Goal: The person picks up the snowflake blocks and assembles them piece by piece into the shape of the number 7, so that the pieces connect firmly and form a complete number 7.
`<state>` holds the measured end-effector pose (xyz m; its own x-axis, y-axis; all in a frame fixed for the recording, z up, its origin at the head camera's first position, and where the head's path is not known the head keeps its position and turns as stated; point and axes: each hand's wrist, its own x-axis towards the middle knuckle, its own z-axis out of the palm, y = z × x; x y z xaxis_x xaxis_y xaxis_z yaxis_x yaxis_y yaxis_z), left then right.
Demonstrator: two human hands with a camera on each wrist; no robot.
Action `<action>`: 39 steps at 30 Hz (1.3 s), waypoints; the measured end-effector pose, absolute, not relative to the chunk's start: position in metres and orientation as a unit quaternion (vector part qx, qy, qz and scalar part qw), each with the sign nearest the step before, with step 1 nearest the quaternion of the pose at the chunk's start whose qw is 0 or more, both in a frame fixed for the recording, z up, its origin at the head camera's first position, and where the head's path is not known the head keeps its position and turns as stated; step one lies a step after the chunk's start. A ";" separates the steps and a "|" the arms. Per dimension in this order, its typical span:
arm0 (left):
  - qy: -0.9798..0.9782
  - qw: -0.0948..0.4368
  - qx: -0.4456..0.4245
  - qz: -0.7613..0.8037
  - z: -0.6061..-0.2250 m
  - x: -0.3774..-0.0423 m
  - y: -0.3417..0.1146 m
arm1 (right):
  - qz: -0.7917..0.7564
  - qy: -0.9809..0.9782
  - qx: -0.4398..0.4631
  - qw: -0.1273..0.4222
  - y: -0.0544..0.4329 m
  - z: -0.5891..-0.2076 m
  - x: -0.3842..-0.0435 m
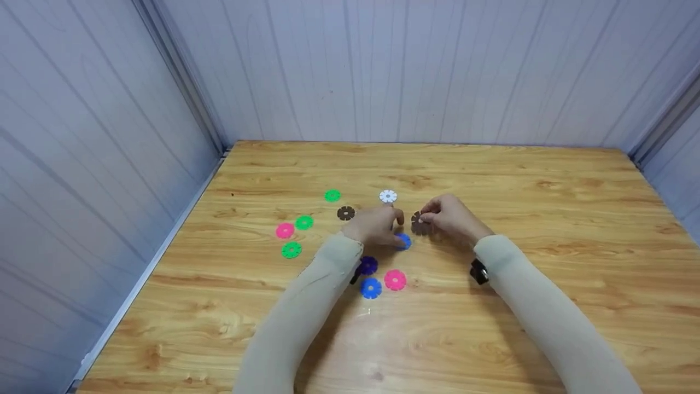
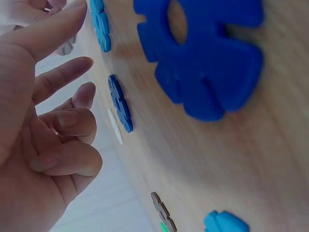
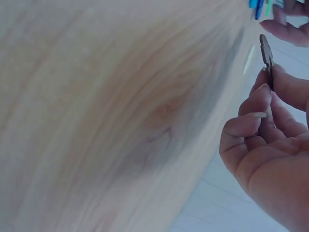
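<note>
Head view: shot from above the worktop's (image 1: 547, 208) near side, aimed forward and down, set well back; both forearms (image 1: 552, 309) and the walls (image 1: 410, 71) are covered. Left wrist view: low over the worktop, aimed along the left hand (image 1: 375, 225), rolled steeply; a dark blue disc (image 2: 207, 60) is caught very near the lens. Right wrist view: also low and rolled, the right hand (image 1: 454, 219) framed close at the right edge, worktop filling the left. The white disc (image 1: 388, 196) is shared by all three. The brown disc (image 1: 421, 223) is seen edge-on from the right wrist, flatter from the head.
</note>
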<state>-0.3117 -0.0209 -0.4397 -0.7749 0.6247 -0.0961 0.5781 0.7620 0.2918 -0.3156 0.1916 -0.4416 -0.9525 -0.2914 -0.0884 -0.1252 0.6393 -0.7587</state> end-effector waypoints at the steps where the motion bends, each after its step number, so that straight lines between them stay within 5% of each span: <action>1: 0.934 0.093 0.324 0.120 -0.440 -0.312 -0.021 | -0.415 0.897 -0.111 0.104 0.192 -0.441 -0.315; 18: 0.922 0.123 0.319 0.184 -0.442 -0.307 -0.020 | -0.523 0.839 -0.073 0.131 0.202 -0.442 -0.307; 39: 0.822 -0.055 0.292 0.486 -0.437 -0.303 -0.032 | -0.611 0.782 -0.085 0.087 0.204 -0.432 -0.298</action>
